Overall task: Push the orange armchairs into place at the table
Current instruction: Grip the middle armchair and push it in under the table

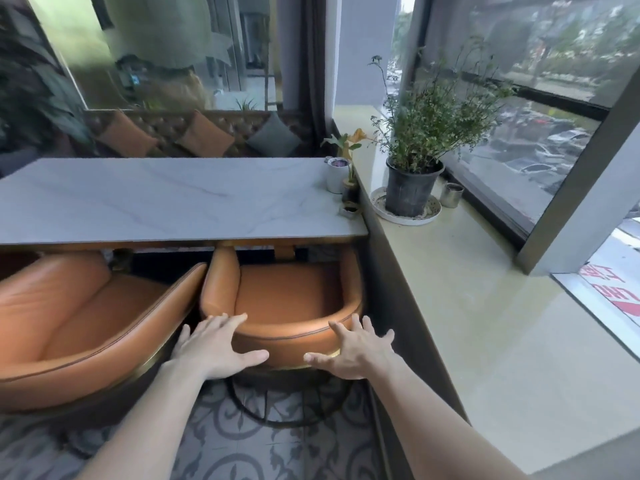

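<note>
Two orange leather armchairs stand at a pale marble-look table (173, 199). The right armchair (287, 292) sits with its front tucked under the table's near edge, close to the window ledge. My left hand (216, 348) lies flat on the outside of its curved backrest at the left, fingers spread. On the right side of the same backrest rests my right hand (353, 351), also spread. Neither hand grips anything. The left armchair (76, 317) stands angled beside it, further out from the table.
A wide cream window ledge (467, 289) runs along the right with a black potted plant (414, 188) on a saucer and a small metal cup (452, 195). A white cup (336, 174) and small pots stand on the table's right end. A cushioned bench (194, 133) lies beyond.
</note>
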Action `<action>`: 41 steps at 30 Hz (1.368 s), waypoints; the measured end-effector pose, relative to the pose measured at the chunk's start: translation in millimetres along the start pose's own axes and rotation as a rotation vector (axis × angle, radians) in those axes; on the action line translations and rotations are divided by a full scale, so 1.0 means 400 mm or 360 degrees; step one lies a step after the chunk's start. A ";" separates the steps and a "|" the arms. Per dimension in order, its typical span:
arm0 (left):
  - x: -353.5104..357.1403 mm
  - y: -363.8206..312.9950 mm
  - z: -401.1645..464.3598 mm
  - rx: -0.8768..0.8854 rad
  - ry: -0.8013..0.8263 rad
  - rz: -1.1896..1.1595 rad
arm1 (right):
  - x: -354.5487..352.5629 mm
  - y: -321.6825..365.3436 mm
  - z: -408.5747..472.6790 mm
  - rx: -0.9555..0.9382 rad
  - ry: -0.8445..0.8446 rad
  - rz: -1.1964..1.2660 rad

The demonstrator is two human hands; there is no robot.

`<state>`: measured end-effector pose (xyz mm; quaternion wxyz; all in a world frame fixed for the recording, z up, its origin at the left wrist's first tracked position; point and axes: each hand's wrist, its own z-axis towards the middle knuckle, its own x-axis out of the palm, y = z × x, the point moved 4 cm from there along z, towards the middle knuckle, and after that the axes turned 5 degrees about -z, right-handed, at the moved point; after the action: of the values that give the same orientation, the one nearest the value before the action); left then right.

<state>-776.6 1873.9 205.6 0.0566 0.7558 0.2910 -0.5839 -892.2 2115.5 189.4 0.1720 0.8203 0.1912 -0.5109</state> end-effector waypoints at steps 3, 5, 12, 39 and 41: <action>-0.033 0.088 -0.021 0.0005 -0.0135 -0.0025 | -0.007 0.084 0.010 -0.0053 -0.0090 -0.0035; -0.054 0.170 -0.034 -0.0014 -0.0224 -0.0049 | -0.006 0.160 0.022 -0.0098 -0.0142 -0.0071; -0.132 0.547 -0.102 -0.0077 -0.0591 -0.0079 | 0.018 0.530 0.055 -0.0220 -0.0253 -0.0177; -0.199 1.800 -0.131 -0.0441 -0.0578 -0.0409 | 0.288 1.835 0.330 -0.0716 0.0039 -0.0256; -0.216 1.871 -0.099 -0.0452 -0.0503 -0.0390 | 0.302 1.910 0.369 -0.0716 0.0064 -0.0249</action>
<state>-377.3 1241.4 106.7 0.1360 0.5986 0.4471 -0.6505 -583.4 1398.6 84.7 0.3065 0.7540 0.3666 -0.4507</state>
